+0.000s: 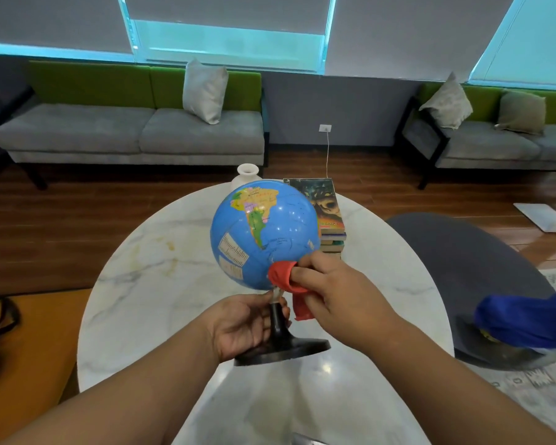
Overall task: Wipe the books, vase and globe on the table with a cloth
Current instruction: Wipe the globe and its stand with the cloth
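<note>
step: wiping globe [264,232] | left hand [244,326] grips black stand [278,322], globe tilted | right hand [331,287] pinches red cloth [283,277] on its near underside | tip: prob keep stand steady, spin ball

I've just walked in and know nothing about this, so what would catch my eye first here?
The bright blue globe, in the middle above the round marble table: the left hand grips its black stand, and the right hand pinches a red cloth against its lower side. Behind it on the table are a pile of books and a white vase.
</note>
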Demonstrator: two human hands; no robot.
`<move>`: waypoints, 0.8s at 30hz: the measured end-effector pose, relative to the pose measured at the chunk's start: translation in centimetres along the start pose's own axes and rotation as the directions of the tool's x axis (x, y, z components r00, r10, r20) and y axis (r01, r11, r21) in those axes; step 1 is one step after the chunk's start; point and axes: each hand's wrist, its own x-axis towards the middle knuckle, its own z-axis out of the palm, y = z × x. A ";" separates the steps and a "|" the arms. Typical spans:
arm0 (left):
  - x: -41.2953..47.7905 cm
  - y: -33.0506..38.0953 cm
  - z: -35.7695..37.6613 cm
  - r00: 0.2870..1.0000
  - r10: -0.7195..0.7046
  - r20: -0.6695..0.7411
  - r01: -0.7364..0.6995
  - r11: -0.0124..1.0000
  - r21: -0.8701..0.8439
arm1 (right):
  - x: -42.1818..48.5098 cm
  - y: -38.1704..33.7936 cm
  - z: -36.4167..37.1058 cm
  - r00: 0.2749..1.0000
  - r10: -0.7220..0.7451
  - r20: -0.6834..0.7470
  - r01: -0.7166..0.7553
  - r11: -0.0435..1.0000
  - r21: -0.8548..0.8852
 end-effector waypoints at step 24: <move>0.4 -0.5 0.1 0.974 0.179 -0.142 -0.177 0.984 0.029 | -1.6 -0.2 -0.6 0.960 0.250 0.127 -0.250 0.968 -0.020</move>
